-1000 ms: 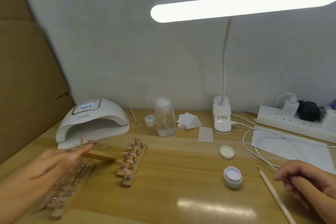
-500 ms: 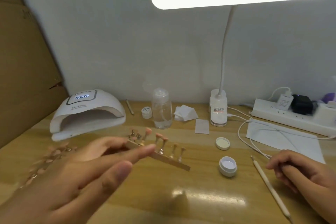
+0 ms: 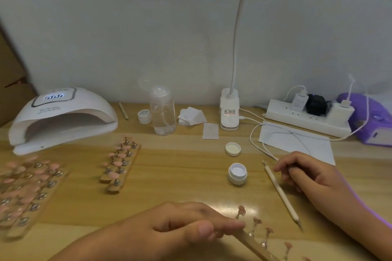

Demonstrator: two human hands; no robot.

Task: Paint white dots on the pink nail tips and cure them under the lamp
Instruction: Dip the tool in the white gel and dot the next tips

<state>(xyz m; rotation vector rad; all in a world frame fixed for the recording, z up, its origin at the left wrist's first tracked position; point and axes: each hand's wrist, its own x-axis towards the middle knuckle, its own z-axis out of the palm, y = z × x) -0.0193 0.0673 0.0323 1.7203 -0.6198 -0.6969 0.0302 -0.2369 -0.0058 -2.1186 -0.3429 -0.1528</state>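
My left hand is at the front centre and pinches one end of a wooden strip that carries several pink nail tips on small stands. My right hand rests on the table at the right with its fingers loosely curled, holding nothing. A dotting pen lies on the table just left of it. An open pot of white gel stands left of the pen, its lid behind it. The white curing lamp sits at the back left, display lit.
More strips of pink tips lie left of centre and at the far left. Along the back stand a clear bottle, a small jar, wipes, the desk lamp base, a power strip and a purple device.
My left hand has lifted one strip of tips from in front of the curing lamp and brought it to the front centre. My right hand has stayed beside the pen.
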